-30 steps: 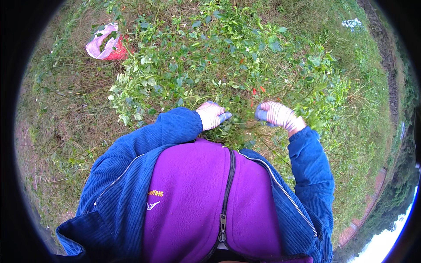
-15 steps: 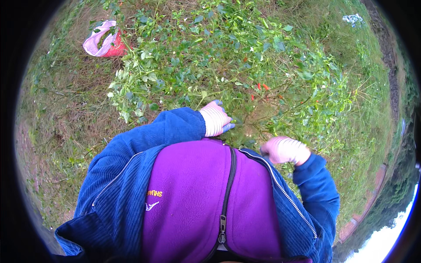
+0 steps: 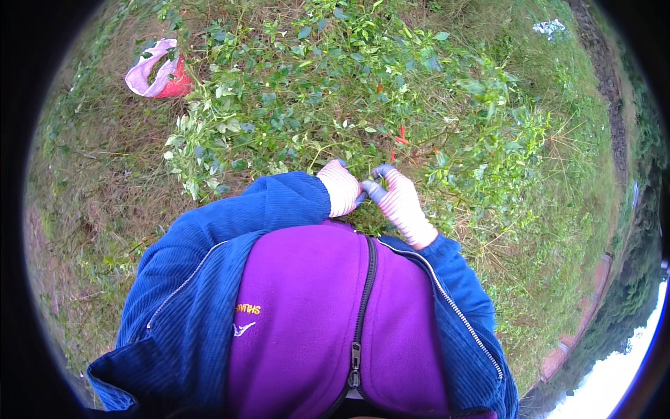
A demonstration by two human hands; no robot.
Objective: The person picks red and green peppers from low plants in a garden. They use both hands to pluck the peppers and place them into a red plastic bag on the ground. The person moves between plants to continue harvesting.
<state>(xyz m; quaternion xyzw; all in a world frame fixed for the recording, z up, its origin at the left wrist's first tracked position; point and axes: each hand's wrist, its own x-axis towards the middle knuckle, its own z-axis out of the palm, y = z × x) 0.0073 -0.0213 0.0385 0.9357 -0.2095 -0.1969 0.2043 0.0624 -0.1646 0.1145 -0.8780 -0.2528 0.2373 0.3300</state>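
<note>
Both of my hands wear striped pink-and-white gloves with grey-blue fingertips, and they meet low over the near side of a chili pepper plant (image 3: 314, 105). My left hand (image 3: 340, 188) is curled closed, its palm side hidden; what it holds cannot be made out. Close against it on the right, my right hand (image 3: 401, 202) has bent fingers, with thumb and forefinger reaching toward the left fingertips. A bit of green shows between them, too small to name. Just beyond the right hand hang several red chili peppers (image 3: 401, 140) among the leaves.
A pink-and-red bag or bucket (image 3: 178, 80), its mouth open, stands in dry grass at the far left. Something pale blue and white (image 3: 550, 28) lies at the far right. A dark strip of ground (image 3: 614, 105) runs along the right side.
My right hand has swung left and forward from beside my jacket to my left hand. The left hand has stayed nearly in place. The view has shifted slightly.
</note>
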